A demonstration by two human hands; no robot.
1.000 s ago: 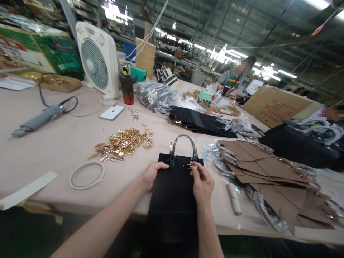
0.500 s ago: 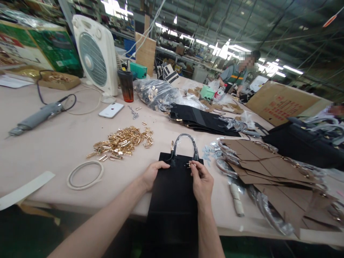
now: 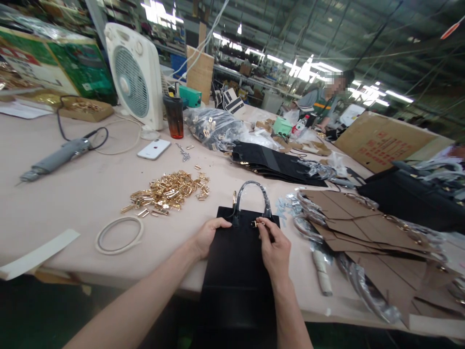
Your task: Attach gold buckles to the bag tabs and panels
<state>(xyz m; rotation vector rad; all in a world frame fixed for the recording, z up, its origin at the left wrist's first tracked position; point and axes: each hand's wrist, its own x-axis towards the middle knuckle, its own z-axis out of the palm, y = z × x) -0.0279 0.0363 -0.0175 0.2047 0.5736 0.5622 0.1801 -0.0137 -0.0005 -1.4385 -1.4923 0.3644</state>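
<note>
A black handbag panel [image 3: 238,261] with a plastic-wrapped handle [image 3: 253,184] lies at the table's front edge and hangs toward me. My left hand [image 3: 210,236] grips its left side, thumb on top and the other fingers hidden beneath. Between the thumb and fingertips of my right hand [image 3: 275,245] is a small gold metal fitting [image 3: 255,224], held against the panel near the handle's right end. Another gold fitting [image 3: 234,198] stands by the handle's left end. Left of the panel is a pile of gold fittings [image 3: 170,189].
A tape roll [image 3: 100,237], a grey electric screwdriver [image 3: 54,160], a phone [image 3: 154,149], a tumbler [image 3: 174,116] and a fan [image 3: 132,77] stand or lie leftward. Stacked brown bag panels [image 3: 348,218] lie right; black panels [image 3: 272,162] lie behind. A person [image 3: 319,102] is across the table.
The gold fitting in my right hand has turned and now sits flatter against the panel. My left hand keeps its grip. The whole view has shifted slightly.
</note>
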